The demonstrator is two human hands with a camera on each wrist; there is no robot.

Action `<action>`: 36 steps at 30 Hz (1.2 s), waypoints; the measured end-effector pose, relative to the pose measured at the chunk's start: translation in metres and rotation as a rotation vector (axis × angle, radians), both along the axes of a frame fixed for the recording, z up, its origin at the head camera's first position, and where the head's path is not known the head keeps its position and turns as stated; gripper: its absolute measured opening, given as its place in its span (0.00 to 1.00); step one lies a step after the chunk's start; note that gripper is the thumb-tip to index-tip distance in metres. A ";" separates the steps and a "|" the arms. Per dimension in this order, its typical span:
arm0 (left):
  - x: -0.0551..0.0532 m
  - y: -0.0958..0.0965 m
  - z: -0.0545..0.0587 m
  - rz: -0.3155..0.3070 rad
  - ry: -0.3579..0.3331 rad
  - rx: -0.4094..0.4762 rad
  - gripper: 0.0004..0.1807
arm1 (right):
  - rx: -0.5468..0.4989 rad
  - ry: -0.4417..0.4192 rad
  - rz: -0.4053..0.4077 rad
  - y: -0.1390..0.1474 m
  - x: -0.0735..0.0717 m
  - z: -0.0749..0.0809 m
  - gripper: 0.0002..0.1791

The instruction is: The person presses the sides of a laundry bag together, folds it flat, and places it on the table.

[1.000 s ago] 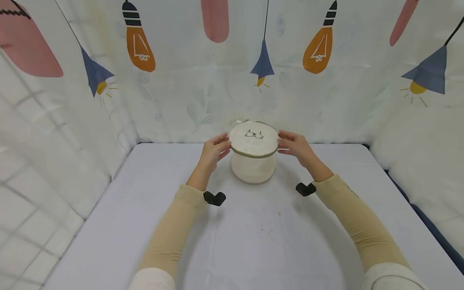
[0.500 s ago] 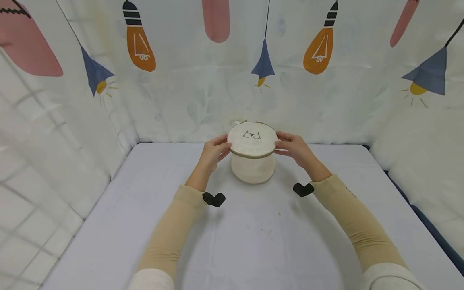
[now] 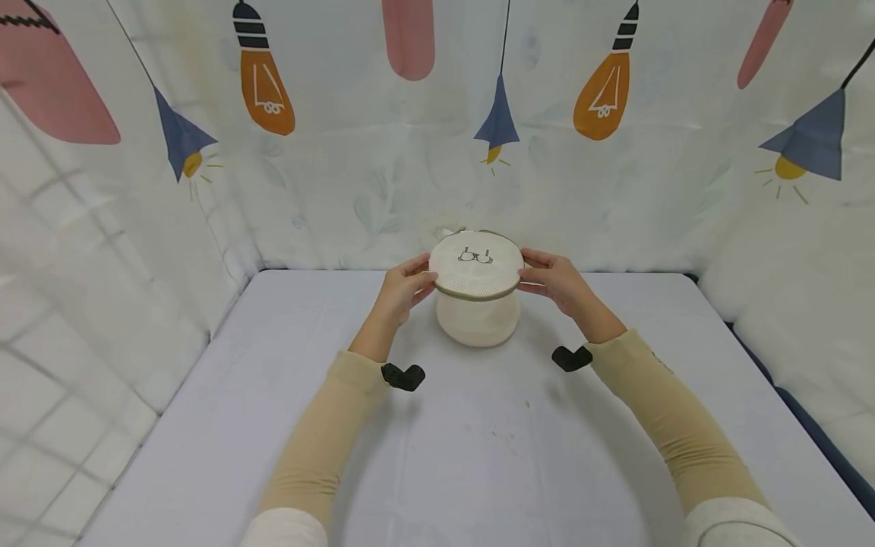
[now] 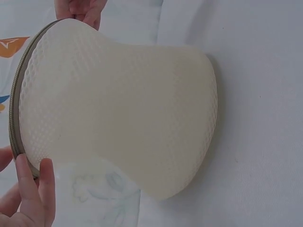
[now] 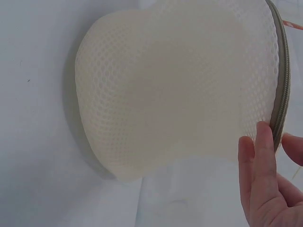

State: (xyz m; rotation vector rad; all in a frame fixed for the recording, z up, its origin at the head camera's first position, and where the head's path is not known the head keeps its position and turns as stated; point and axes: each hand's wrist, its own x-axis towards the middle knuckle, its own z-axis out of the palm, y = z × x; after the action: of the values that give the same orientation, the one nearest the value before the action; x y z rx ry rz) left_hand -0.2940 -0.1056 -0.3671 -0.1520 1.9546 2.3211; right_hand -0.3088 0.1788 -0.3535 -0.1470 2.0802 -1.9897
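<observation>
A cream mesh laundry bag stands upright on a white-covered table, near the far edge and about midway between the two far corners. Its round top faces up, tipped slightly toward the near edge, and bears a small dark line drawing. An olive-brown zipper runs around the rim. Below it the mesh side narrows to a waist and swells again toward the base, as both wrist views show.

The left hand is at the left side of the top, pinching the rim lightly, with the thumb on one side of the zipper and the fingers, nearly straight, against the mesh below; the gap between them is only about the rim's thickness. The right hand mirrors it on the opposite side, thumb and extended fingers pinching the rim in the same narrow hold.

Beige sleeves cover both forearms, which reach in from the near edge, and a black wrist camera sits at each wrist. A few small brownish specks dot the cloth between the forearms. Beyond the far edge hangs a pale curtain printed with orange light bulbs, blue lamps and pink shapes.
</observation>
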 end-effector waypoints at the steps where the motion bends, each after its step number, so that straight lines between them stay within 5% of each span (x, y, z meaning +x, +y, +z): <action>1: 0.000 0.000 0.000 0.000 0.000 -0.001 0.31 | 0.002 0.001 0.002 0.000 0.000 0.000 0.36; 19: -0.004 -0.005 -0.004 -0.102 -0.031 -0.038 0.37 | 0.026 -0.056 -0.018 -0.002 0.001 0.000 0.37; 36: -0.005 -0.006 -0.007 -0.128 -0.024 -0.050 0.37 | -0.029 -0.054 0.024 0.001 0.001 -0.007 0.38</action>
State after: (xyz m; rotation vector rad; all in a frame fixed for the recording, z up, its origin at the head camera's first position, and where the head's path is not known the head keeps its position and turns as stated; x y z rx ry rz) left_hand -0.2994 -0.1120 -0.3742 -0.0564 1.9504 2.1824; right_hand -0.3082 0.1797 -0.3602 -0.1212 2.0081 -1.9883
